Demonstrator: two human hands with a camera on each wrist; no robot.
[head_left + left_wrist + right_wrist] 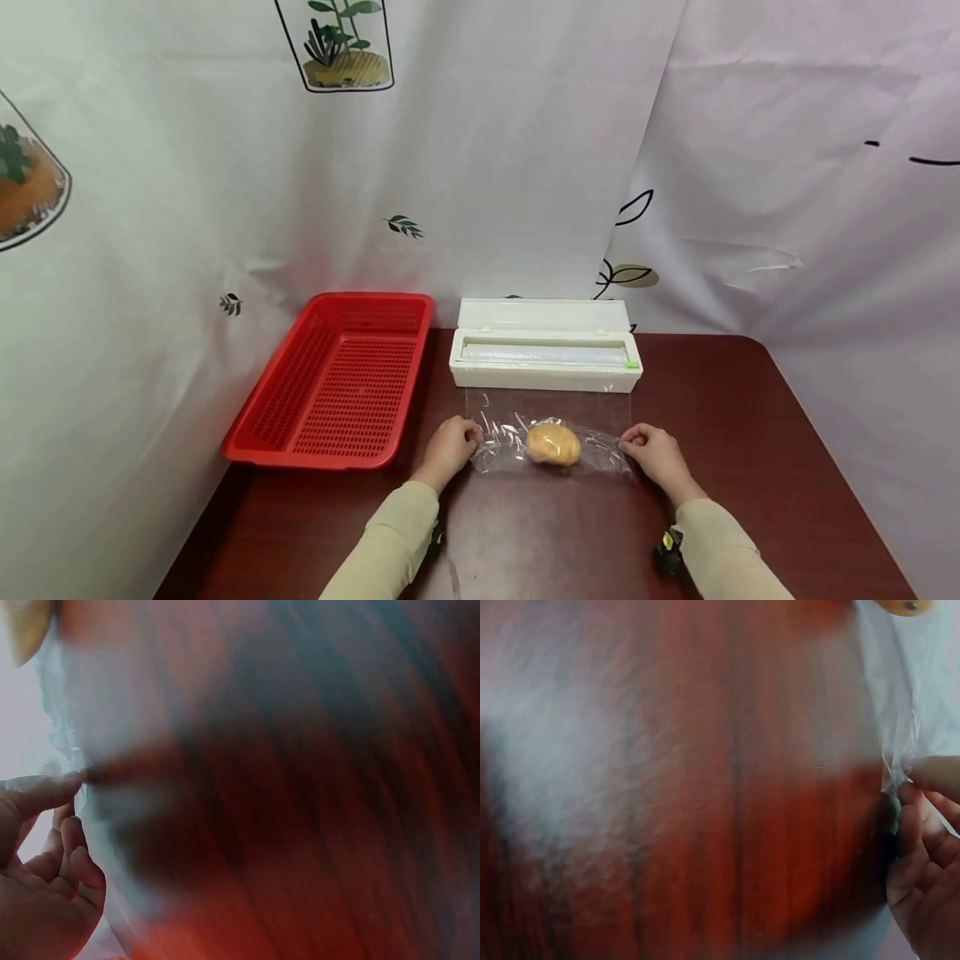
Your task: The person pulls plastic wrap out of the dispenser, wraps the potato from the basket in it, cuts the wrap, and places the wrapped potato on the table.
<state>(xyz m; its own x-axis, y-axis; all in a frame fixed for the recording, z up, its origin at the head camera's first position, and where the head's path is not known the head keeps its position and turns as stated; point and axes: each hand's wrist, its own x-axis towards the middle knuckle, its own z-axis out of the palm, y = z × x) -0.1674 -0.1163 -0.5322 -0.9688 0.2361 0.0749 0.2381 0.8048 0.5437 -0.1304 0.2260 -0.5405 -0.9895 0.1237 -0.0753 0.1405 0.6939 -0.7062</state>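
Note:
A sheet of clear plastic wrap [502, 442] stretches toward me from the white wrap dispenser box [546, 379], whose lid stands up with the roll showing inside. On the wrap lies a round golden bread roll [553, 444], with film over it. My left hand [452, 443] pinches the wrap's left edge between thumb and forefinger; the left wrist view shows that hand [52, 862] at the film. At the right edge my right hand [656, 454] pinches the wrap too. In the right wrist view the film bunches at that hand's fingertips [911, 791].
A red plastic basket [352, 400] with slotted sides stands to the left on the dark reddish wooden table [720, 400]. Behind the table hangs a pale printed curtain [525, 167]. A small green tab [632, 364] sits at the box's right end.

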